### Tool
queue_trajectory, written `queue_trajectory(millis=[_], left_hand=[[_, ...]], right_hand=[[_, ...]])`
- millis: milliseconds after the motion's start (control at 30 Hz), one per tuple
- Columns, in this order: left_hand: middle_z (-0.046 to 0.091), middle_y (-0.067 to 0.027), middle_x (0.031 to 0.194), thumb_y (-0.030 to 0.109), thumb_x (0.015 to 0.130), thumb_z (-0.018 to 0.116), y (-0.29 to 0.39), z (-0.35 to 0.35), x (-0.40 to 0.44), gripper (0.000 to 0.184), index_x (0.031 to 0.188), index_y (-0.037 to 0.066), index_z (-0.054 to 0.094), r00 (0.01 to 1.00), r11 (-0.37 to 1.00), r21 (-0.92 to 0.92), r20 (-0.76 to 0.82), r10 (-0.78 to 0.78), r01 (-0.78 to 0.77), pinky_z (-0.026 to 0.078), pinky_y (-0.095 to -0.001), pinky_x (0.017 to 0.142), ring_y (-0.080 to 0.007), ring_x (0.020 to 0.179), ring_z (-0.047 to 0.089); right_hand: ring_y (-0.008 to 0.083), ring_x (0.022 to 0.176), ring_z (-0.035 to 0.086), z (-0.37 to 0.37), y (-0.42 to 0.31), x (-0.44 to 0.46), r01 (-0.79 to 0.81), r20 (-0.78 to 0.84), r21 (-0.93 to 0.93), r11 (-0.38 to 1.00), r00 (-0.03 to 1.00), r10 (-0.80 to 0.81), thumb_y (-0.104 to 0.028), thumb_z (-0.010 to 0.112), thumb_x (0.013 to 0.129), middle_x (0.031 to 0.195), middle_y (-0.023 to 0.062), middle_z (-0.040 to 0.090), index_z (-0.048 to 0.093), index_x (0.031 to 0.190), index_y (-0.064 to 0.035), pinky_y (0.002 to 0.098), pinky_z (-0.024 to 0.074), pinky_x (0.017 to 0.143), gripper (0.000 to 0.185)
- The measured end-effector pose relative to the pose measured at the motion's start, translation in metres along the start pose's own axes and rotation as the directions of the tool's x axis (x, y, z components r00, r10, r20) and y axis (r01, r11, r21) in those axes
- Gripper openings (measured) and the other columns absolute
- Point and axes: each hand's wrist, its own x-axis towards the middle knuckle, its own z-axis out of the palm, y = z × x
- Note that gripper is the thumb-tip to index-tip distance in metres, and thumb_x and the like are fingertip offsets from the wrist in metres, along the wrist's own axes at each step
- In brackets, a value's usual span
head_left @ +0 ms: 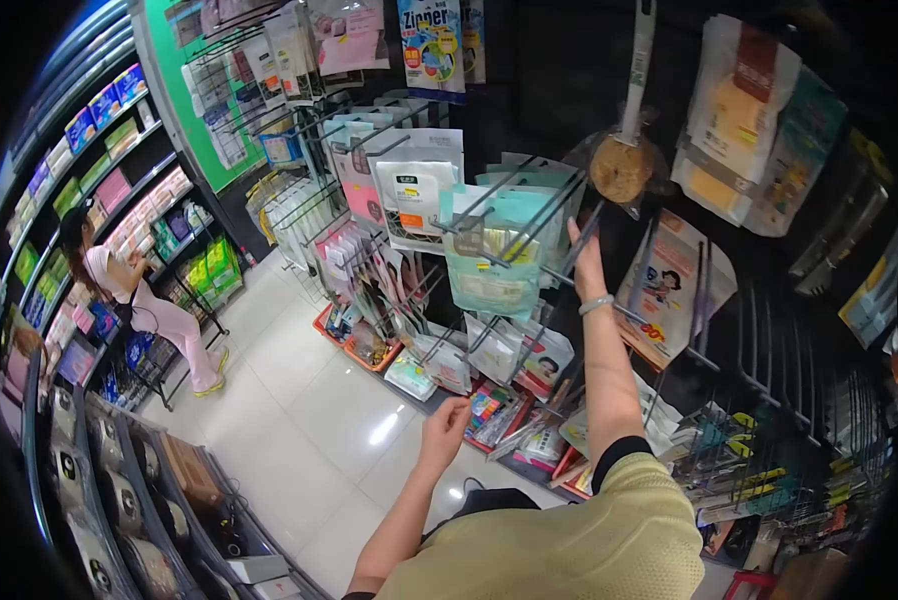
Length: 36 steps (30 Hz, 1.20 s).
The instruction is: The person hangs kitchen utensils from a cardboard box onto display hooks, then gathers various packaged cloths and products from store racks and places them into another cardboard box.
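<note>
Extending the right hand forward and up to the black display wall, beside the right edge of a mint-green pack. Keeping the right hand upright, with fingers pointing up and partly covered by hook rods; cannot tell whether pinching a rod or pack, or only resting alongside. Wearing a pale bangle on the right wrist. Holding the left hand lower, out over the floor near the foot of the display wall, with fingers curled in and drawn together.

Locating the mint-green pack: hanging at the middle of the display wall, behind the ends of the hook rods and in front of further packs. Noting to its left a white pack with an orange label, then a pink pack. Noting above, at the top edge, a blue "Zipper" pack. Finding to the right of the right hand a white-handled tool with a round brown head in clear wrap, then a beige pack near the upper right corner. Finding below, along the bottom edge, small packs and orange trays close to the floor.

Observing across the floor, at the far left, a person in a dark cap, standing beside stocked shelves.
</note>
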Motion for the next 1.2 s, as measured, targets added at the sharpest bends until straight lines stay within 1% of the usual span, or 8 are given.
queue_trajectory(millis=[300, 433, 633, 767, 933, 1033, 1100, 1200], left_hand=[[0.064, -0.0057, 0.079, 0.010, 0.087, 0.057, 0.016, -0.032, 0.089, 0.017, 0.099, -0.001, 0.058, 0.991, 0.991, 0.013, -0.021, 0.134, -0.133, 0.047, -0.0223, 0.067, -0.0096, 0.073, 0.060], [0.063, -0.0089, 0.086, 0.009, 0.085, 0.057, 0.028, -0.045, 0.124, 0.019, 0.101, -0.001, 0.057, 0.980, 0.979, 0.068, 0.068, 0.187, -0.191, 0.047, -0.0236, 0.070, -0.0145, 0.079, 0.061], [0.044, -0.0157, 0.128, 0.012, 0.084, 0.057, 0.083, -0.059, 0.167, 0.037, 0.120, 0.006, 0.051, 0.718, 0.649, 0.317, 0.202, 0.666, -0.691, 0.030, -0.0410, 0.098, -0.0309, 0.118, 0.041], [0.029, -0.0101, 0.142, 0.019, 0.083, 0.059, 0.104, -0.057, 0.194, 0.046, 0.127, 0.014, 0.048, 0.553, 0.396, 0.406, 0.422, 0.719, -0.824, 0.018, -0.0524, 0.102, -0.0314, 0.131, 0.026], [0.024, -0.0079, 0.146, 0.027, 0.082, 0.060, 0.106, -0.039, 0.219, 0.042, 0.123, 0.020, 0.051, 0.504, 0.310, 0.428, 0.477, 0.720, -0.849, 0.012, -0.0600, 0.100, -0.0322, 0.135, 0.018], [0.023, -0.0077, 0.146, 0.028, 0.083, 0.059, 0.102, -0.035, 0.223, 0.043, 0.124, 0.023, 0.049, 0.506, 0.323, 0.419, 0.466, 0.725, -0.849, 0.012, -0.0616, 0.099, -0.0321, 0.136, 0.014], [0.023, -0.0081, 0.145, 0.028, 0.083, 0.058, 0.103, -0.035, 0.223, 0.044, 0.126, 0.022, 0.049, 0.506, 0.335, 0.402, 0.466, 0.726, -0.852, 0.012, -0.0610, 0.099, -0.0319, 0.135, 0.015], [0.027, -0.0097, 0.143, 0.025, 0.085, 0.055, 0.107, -0.040, 0.223, 0.042, 0.125, 0.017, 0.049, 0.549, 0.426, 0.358, 0.403, 0.732, -0.831, 0.014, -0.0559, 0.101, -0.0316, 0.133, 0.021]], right_hand=[[0.0231, 0.123, 0.038, -0.003, 0.030, 0.066, 0.097, 0.109, 0.162, 0.982, 0.987, -0.115, -0.030, 0.057, 0.084, 0.132, 0.0106, 0.042, 0.034, 0.134, -0.0033, 0.0342, 0.0256, 0.103, 0.061], [0.0171, 0.107, 0.048, -0.009, 0.031, 0.057, -0.144, 0.228, 0.240, 0.960, 0.970, 0.089, -0.031, 0.056, 0.084, 0.114, 0.0051, 0.054, 0.050, 0.118, -0.0061, 0.0318, 0.0344, 0.093, 0.043], [0.0144, 0.096, 0.052, 0.025, -0.031, 0.009, -0.233, 0.235, 0.217, 0.948, 0.955, 0.181, -0.029, 0.053, 0.085, 0.103, 0.0027, 0.060, 0.058, 0.109, -0.0068, 0.0300, 0.0367, 0.089, 0.033], [0.0171, 0.085, 0.058, 0.028, -0.019, -0.012, -0.218, -0.008, 0.301, 0.928, 0.973, 0.231, -0.033, 0.050, 0.087, 0.094, 0.0071, 0.063, 0.059, 0.099, -0.0025, 0.0317, 0.0456, 0.080, 0.033], [0.0193, 0.088, 0.059, 0.004, 0.010, -0.037, -0.207, 0.209, 0.710, 0.673, 0.975, 0.079, -0.030, 0.053, 0.086, 0.092, 0.0088, 0.064, 0.061, 0.095, -0.0005, 0.0327, 0.0434, 0.085, 0.032], [0.0156, 0.080, 0.057, 0.045, -0.025, -0.069, -0.166, -0.070, 0.648, 0.743, 0.959, 0.276, -0.019, 0.058, 0.084, 0.088, 0.0053, 0.062, 0.061, 0.089, -0.0044, 0.0252, 0.0433, 0.075, 0.015], [0.0156, 0.087, 0.058, 0.048, -0.007, -0.074, -0.082, -0.221, 0.197, 0.977, 0.967, 0.126, -0.018, 0.067, 0.080, 0.097, 0.0058, 0.061, 0.058, 0.103, -0.0030, 0.0267, 0.0430, 0.080, 0.029], [0.0143, 0.091, 0.055, 0.098, -0.067, -0.078, -0.228, -0.223, 0.162, 0.960, 0.939, 0.261, -0.023, 0.070, 0.079, 0.099, 0.0061, 0.061, 0.057, 0.106, -0.0023, 0.0277, 0.0423, 0.082, 0.037]])
